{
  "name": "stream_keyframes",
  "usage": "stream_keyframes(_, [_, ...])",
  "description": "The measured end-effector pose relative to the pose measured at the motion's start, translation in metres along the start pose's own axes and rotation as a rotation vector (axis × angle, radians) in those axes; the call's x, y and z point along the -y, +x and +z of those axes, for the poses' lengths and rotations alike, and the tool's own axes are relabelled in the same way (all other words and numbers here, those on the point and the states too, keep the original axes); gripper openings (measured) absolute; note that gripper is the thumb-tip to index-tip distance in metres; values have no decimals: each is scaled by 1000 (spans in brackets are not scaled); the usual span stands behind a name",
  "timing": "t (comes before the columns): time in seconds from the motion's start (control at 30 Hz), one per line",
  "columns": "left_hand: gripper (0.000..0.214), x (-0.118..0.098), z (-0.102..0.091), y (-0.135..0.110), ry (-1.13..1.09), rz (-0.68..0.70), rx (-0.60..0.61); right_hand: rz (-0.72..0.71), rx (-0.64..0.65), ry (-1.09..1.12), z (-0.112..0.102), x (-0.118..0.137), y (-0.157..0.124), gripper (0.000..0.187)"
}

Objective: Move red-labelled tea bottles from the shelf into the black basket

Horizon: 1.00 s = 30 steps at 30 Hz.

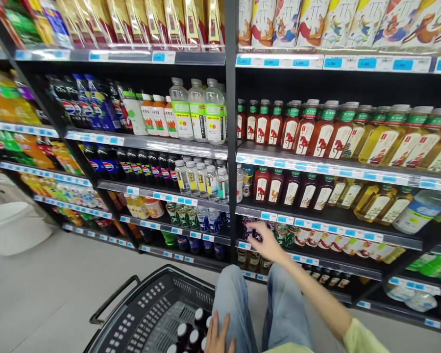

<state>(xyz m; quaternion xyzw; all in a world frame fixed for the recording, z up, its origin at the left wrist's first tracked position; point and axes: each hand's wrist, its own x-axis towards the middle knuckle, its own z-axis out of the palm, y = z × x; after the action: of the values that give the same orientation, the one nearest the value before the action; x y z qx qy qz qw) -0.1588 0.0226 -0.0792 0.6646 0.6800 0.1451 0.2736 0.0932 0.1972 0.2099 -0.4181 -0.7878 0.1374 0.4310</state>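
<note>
My right hand (265,241) reaches toward a low shelf, its fingers apart and slightly bent, with nothing seen in it. Nearest to it are small dark purple containers (248,226) with white lettering, partly hidden behind the fingers. Whether a fingertip touches one, I cannot tell. My left hand (219,337) lies with spread fingers against my left thigh, at the right side of a dark grey shopping basket (127,321). Several dark bottles with white caps (194,336) stand in the basket, some of them cut off by the lower frame edge.
Black shelving with price strips (308,166) spans the view, stocked with drinks. Amber bottles (327,128) fill the right section; large clear bottles (183,110) stand left of the upright. A white tub (14,228) sits at far left on the grey floor (55,289).
</note>
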Motion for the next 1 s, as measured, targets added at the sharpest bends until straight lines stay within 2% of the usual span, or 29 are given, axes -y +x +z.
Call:
stream_keyframes(0.13, [73, -18, -14, -8, 115, 31, 29, -78, -356, -266, -102, 3, 91, 52])
stream_keyframes(0.23, [73, -27, -21, -12, 134, 13, 42, -94, -538, -495, -167, 1, 146, 60])
stream_keyframes(0.33, [72, -34, -25, -15, 140, 2, 37, -25, -652, -683, -218, -5, 193, 71])
stream_keyframes(0.4, [71, -37, -28, -17, 132, 0, 33, 32, -684, -767, -240, -9, 219, 74])
stream_keyframes(0.5, [72, -40, -30, -19, 106, -2, 34, 93, -702, -817, -258, -11, 248, 80])
stream_keyframes(0.63, [74, -40, -31, -22, 112, -19, 56, 158, -737, -810, -262, -3, 267, 83])
stream_keyframes(0.73, [76, -38, -30, -22, 106, -26, 56, 164, -801, -730, -260, 3, 270, 82])
stream_keyframes(0.87, [73, -38, -35, -18, 89, -54, 145, -4, -842, -508, -254, 2, 267, 88])
stream_keyframes(0.93, [71, -39, -38, -16, 113, -50, 171, -52, -833, -425, -251, -1, 265, 91])
stream_keyframes(1.0, [70, -40, -40, -15, 125, -38, 162, 5, -776, -363, -249, -5, 265, 91])
